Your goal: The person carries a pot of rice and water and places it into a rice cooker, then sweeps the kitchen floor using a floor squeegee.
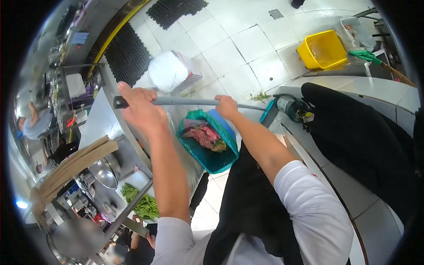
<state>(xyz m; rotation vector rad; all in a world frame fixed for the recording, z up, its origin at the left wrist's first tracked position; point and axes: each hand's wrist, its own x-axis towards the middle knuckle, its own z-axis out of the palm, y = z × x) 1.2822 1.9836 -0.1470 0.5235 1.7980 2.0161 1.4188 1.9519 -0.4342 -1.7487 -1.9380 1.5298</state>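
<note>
My left hand (143,108) is wrapped around the black-tipped end of a grey broom handle (185,101). Farther along the same handle, my right hand (226,107) grips it with its fingers closed. The handle reaches right to a teal broom head (267,112) on the tiled floor. Green scraps (259,96) lie on the floor just above the head. Below the handle, between my forearms, is a bin lined with a green bag (212,162), holding pink and brown waste (205,135).
A white bag (167,70) on a box, black mats (128,57) and a yellow tub (326,49) stand beyond. At left, a steel counter (99,118) holds bowls and leafy greens (143,204); people are beside it. A dark cloth (353,128) drapes the right ledge.
</note>
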